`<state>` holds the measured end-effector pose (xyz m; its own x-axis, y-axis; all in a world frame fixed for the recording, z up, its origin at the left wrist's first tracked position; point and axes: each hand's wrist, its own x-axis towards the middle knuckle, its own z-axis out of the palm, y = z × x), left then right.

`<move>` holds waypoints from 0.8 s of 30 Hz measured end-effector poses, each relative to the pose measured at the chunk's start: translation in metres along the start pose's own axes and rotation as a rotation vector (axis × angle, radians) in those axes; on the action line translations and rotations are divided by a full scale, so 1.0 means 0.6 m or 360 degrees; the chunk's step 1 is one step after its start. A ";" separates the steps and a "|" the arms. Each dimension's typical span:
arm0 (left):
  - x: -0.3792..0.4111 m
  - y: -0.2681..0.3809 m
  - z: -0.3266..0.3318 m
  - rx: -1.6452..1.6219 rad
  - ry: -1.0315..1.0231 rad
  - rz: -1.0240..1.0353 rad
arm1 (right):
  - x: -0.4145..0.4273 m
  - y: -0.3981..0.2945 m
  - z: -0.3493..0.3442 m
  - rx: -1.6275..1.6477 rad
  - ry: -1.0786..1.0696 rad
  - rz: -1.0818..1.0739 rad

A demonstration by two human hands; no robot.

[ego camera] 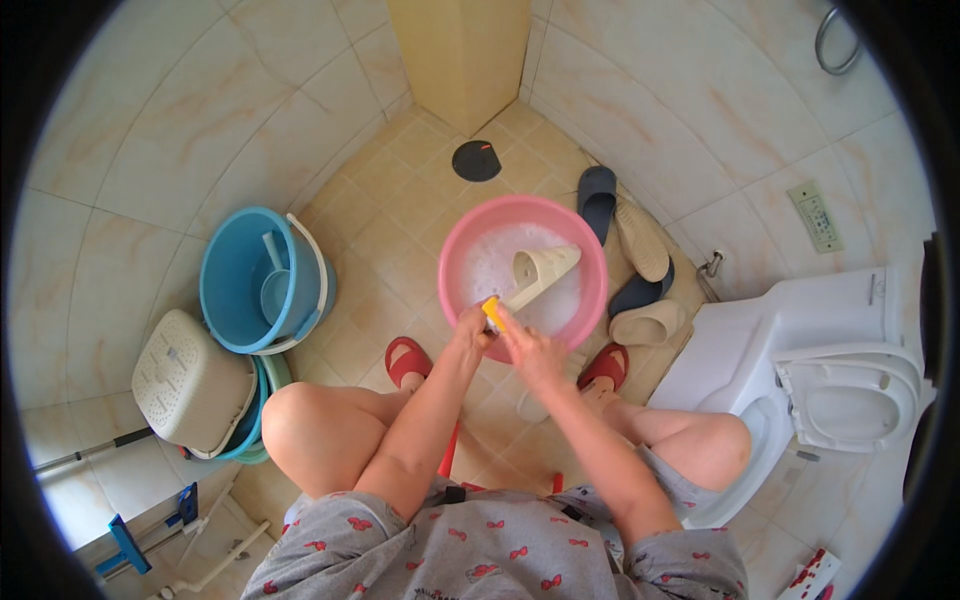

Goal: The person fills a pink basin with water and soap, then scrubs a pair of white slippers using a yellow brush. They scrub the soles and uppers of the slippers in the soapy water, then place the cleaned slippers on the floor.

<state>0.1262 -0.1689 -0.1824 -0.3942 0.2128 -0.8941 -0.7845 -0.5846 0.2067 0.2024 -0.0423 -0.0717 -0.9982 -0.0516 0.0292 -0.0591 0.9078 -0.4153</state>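
Note:
A pink plastic basin (448, 281) with sudsy water (484, 259) stands on the tiled floor between my feet. Over its near side my left hand (474, 326) holds the heel end of a cream slipper (551, 271), whose strap part points away to the right above the suds. My right hand (531, 356) grips a yellow-backed brush (494, 313) against that near end of the slipper. The brush's bristles are mostly hidden by the fingers.
Dark slippers (598, 196) and cream slippers (646, 322) lie right of the basin. A toilet (750, 352) stands further right. At left are a blue bucket (247, 217) with a dipper (276, 296) and stacked basins (259, 420). A dark drain cover (476, 161) lies beyond.

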 end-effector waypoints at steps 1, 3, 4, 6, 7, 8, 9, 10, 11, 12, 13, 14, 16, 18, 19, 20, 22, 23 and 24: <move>0.008 0.000 -0.005 0.0021 -0.0093 -0.0013 | 0.003 0.002 -0.010 -0.0061 0.0005 -0.0047; 0.019 0.013 -0.036 0.0056 -0.0234 -0.0013 | 0.064 0.077 0.007 -0.0087 -0.0077 0.0323; 0.015 0.007 -0.030 0.0062 -0.0193 -0.0028 | 0.092 0.099 -0.032 -0.0193 -0.0281 0.0637; 0.000 -0.005 0.014 0.0084 -0.0150 -0.0053 | 0.096 0.174 -0.033 -0.0148 0.0133 0.0620; 0.005 -0.006 0.010 0.0186 -0.0125 -0.0024 | 0.106 0.179 -0.034 -0.0102 0.0327 0.0581; 0.006 -0.008 0.002 0.0288 -0.0102 0.0005 | 0.098 0.168 -0.023 -0.0044 0.0244 0.0580; 0.011 -0.006 -0.011 0.0376 -0.0053 0.0042 | 0.079 0.119 -0.005 0.0032 0.0141 0.0563; -0.002 -0.011 -0.001 0.0343 0.0012 0.0043 | 0.045 0.093 0.006 0.0080 0.0039 0.0588; -0.014 -0.008 0.005 0.0390 0.0067 0.0096 | 0.024 0.078 0.017 0.0095 0.0065 0.0507; -0.021 -0.006 0.011 0.0443 0.0107 0.0145 | 0.004 0.066 0.021 0.0100 0.0101 0.0433; -0.025 -0.006 0.015 0.0496 0.0149 0.0195 | -0.004 0.062 0.023 0.0106 0.0136 0.0358; -0.023 -0.006 0.015 0.0482 0.0127 0.0176 | 0.001 0.074 0.017 0.0045 0.0159 0.0325; -0.013 -0.002 0.011 0.0454 0.0075 0.0149 | 0.026 0.102 -0.010 -0.0078 0.0216 0.0251; -0.002 0.017 0.002 0.0412 0.0001 0.0168 | 0.053 0.098 -0.017 -0.0149 0.0211 0.0188; 0.001 0.022 0.000 0.0388 -0.0031 0.0174 | 0.059 0.095 -0.017 -0.0183 0.0204 0.0155; 0.003 0.020 -0.001 0.0602 0.0008 0.0342 | 0.052 0.092 -0.014 -0.0160 0.0063 0.0209; -0.014 0.027 0.014 0.1025 0.0085 0.0689 | 0.033 0.090 0.000 -0.0112 -0.0211 0.0307; -0.015 0.029 0.011 0.1448 0.0185 0.1131 | 0.020 0.095 0.013 0.0103 -0.0266 0.0368; -0.014 0.027 -0.001 0.1865 0.0293 0.1576 | 0.005 0.101 0.029 0.0320 -0.0323 0.0426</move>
<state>0.1170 -0.1808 -0.1719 -0.9723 -0.0239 -0.2327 -0.2119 0.5111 0.8330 0.1954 0.0055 -0.1129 -0.9580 0.0763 -0.2763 0.2236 0.8018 -0.5541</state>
